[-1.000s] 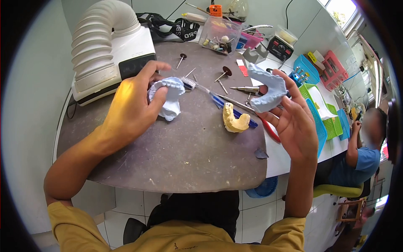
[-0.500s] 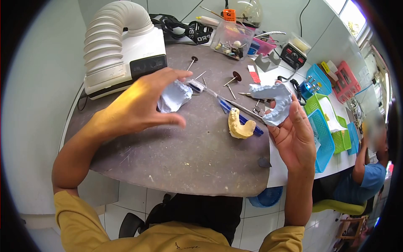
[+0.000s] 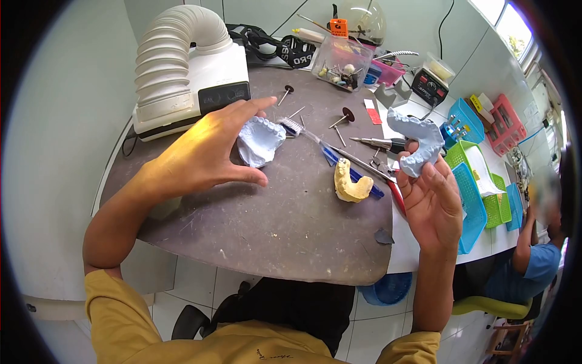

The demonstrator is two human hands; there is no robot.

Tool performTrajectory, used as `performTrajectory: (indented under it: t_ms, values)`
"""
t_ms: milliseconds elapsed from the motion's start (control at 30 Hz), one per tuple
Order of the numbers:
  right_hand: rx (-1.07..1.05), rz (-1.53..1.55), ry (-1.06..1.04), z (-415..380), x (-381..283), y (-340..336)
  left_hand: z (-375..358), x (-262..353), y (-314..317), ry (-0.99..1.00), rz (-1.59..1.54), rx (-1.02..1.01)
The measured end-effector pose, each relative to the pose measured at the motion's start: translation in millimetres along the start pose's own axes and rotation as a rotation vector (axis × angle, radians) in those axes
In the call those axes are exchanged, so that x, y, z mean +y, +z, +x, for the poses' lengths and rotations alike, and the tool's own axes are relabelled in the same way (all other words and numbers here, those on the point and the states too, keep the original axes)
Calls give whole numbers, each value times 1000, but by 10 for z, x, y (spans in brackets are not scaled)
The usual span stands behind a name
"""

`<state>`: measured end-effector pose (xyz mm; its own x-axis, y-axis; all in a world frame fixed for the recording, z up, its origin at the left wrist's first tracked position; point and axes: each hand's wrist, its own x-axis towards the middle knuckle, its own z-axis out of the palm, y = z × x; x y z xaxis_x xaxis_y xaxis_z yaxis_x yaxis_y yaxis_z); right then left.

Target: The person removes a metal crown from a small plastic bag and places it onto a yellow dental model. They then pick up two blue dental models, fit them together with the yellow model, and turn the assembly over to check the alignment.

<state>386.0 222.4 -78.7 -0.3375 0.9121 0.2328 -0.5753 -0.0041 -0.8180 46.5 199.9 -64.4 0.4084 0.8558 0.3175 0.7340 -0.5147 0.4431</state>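
Plaster stuff: right hand [image 3: 431,203] pinches 1 chalky blue arch-shaped cast [image 3: 417,138] upright, right of centre. Left hand [image 3: 200,155] hovers spread, empty, over another blue cast [image 3: 259,139] on the gritty mat [image 3: 273,224].

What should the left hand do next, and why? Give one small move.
Probably close the left hand back onto the blue tooth mould on the bench. Its grip is open, thumb and fingers spread beside the mould without holding it, while the right hand holds the other blue mould up.
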Motion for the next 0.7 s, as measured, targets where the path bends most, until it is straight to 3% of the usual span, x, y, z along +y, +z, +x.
performTrajectory:
  t_ms: [267,467,700]
  values:
    - [-77,44,-37,138,-208,215,4,-61,1,-78,-31,-30]
    - [-65,-391,-313,323,-244,459,-33,22,-9,-84,4,-2]
    - [19,-607,-396,332,-62,348,-7,16,49,-130,13,5]
